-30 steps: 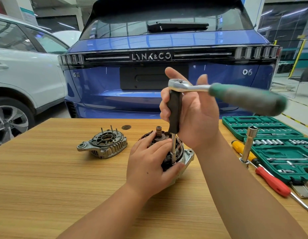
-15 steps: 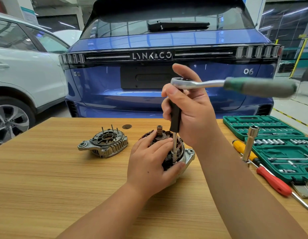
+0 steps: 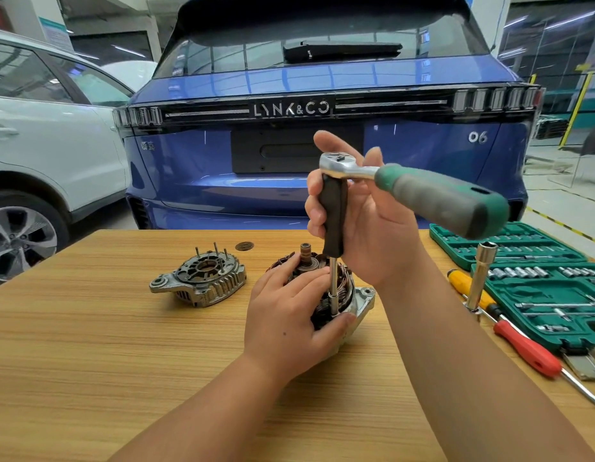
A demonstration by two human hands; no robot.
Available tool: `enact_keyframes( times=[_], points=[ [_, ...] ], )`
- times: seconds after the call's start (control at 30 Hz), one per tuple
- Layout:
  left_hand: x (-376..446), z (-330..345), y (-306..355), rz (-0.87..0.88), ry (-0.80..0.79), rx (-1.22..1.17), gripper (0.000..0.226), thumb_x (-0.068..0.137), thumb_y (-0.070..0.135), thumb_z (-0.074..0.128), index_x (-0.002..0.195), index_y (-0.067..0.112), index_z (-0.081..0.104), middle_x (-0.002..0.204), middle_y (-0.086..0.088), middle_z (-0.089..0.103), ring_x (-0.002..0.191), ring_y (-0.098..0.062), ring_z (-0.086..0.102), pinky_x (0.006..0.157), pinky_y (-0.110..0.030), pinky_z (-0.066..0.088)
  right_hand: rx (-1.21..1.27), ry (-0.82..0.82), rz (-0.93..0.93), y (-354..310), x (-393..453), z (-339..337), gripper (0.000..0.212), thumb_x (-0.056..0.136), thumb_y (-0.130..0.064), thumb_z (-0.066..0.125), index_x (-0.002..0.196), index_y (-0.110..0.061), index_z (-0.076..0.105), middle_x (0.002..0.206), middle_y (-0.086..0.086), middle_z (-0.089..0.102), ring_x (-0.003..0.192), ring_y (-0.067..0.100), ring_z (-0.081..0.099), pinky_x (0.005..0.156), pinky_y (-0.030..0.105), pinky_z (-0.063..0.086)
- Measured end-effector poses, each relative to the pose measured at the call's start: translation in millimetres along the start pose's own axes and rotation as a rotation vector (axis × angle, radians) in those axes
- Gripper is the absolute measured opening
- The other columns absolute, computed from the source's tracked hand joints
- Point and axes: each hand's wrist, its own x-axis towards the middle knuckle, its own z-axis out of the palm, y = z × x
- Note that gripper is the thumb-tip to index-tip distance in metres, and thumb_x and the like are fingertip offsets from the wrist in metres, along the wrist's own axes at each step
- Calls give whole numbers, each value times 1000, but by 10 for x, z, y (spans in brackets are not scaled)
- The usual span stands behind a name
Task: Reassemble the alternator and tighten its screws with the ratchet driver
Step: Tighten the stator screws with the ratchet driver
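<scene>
Swung nearer, ratchet driver (image 3: 412,191) gripped by right hand (image 3: 366,221); left hand (image 3: 289,315) clasps alternator (image 3: 352,301).

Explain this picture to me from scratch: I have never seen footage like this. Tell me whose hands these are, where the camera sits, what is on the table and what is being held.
There is no machine here: a person works with bare hands, and the one camera sits on their head, looking forward and down.

The left hand holds the alternator body, with its copper windings showing, down on the wooden table. The right hand has its fingers curled round a black-handled upright driver, whose thin shaft reaches down into the alternator. A ratchet with a green handle is fitted on the driver's top.

To the left lies the alternator's other housing half, not yet fitted. To the right are an open green socket set, a yellow-handled screwdriver, a red-handled one and a tall socket standing upright. Behind the table are a blue car and a white car.
</scene>
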Motion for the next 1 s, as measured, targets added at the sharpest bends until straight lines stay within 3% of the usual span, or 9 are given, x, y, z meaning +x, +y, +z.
enact_keyframes(
  times=[0.2, 0.3, 0.37, 0.43, 0.53, 0.63, 0.87, 0.93, 1.0],
  points=[
    [4, -24, 22, -18, -42, 27, 53, 84, 64, 56, 122, 30, 72, 126, 13, 69, 138, -29, 49, 107, -48, 39, -311, 464, -118, 14, 23, 74, 14, 93, -26, 71, 89, -14, 64, 62, -6, 51, 48, 10, 41, 48, 25, 36],
    [12, -42, 25, -21, -44, 18, 53, 83, 63, 56, 121, 29, 73, 125, 13, 70, 138, -29, 50, 107, -48, 39, -178, 403, -25, -17, 22, 14, 8, 93, -24, 70, 91, -17, 65, 67, -4, 57, 52, 9, 48, 54, 26, 41],
    [12, -38, 17, -19, -35, 18, 53, 83, 63, 57, 120, 29, 73, 124, 12, 70, 137, -29, 50, 107, -47, 39, -59, 274, -40, -28, 14, 4, 21, 93, -17, 65, 113, -22, 64, 79, -2, 64, 59, 10, 53, 59, 26, 47],
    [4, -26, 8, -12, -32, 23, 53, 83, 62, 58, 120, 28, 74, 124, 12, 70, 137, -29, 50, 106, -47, 39, -171, 211, -174, 23, -6, 19, 35, 95, -8, 59, 124, -27, 59, 85, 3, 64, 61, 14, 53, 58, 27, 49],
    [6, -12, 0, 0, -30, 28, 53, 84, 63, 58, 121, 29, 73, 126, 13, 69, 138, -28, 50, 106, -47, 40, -366, 152, -263, 85, -3, 74, 39, 96, -4, 57, 128, -27, 55, 83, 6, 57, 59, 17, 49, 53, 30, 46],
    [5, -6, -5, 6, -12, 20, 51, 83, 62, 61, 121, 30, 72, 125, 14, 70, 137, -29, 51, 105, -49, 43, -324, 111, -205, 65, 4, 84, 40, 89, -7, 56, 124, -28, 55, 76, 2, 57, 56, 16, 48, 50, 31, 39],
    [2, -5, 6, 0, -4, 18, 50, 83, 61, 61, 117, 27, 74, 124, 13, 70, 137, -29, 51, 105, -50, 44, -63, 76, -60, -26, -23, 78, 47, 88, -45, 36, 123, -20, 55, 76, 9, 55, 57, 20, 43, 56, 34, 27],
    [7, -12, 13, -3, -8, 23, 51, 83, 62, 60, 117, 27, 74, 123, 13, 71, 136, -29, 51, 106, -49, 43, -94, 53, -63, -20, -10, 63, 49, 90, -53, 51, 126, -20, 52, 77, 5, 57, 57, 16, 47, 54, 31, 30],
    [8, -20, 18, -1, -9, 23, 51, 83, 62, 60, 118, 27, 74, 123, 13, 71, 136, -29, 51, 106, -48, 42, -86, 22, -33, -12, 6, 73, 71, 71, -59, 79, 124, -20, 53, 77, 3, 60, 57, 14, 50, 53, 29, 36]
  ],
)
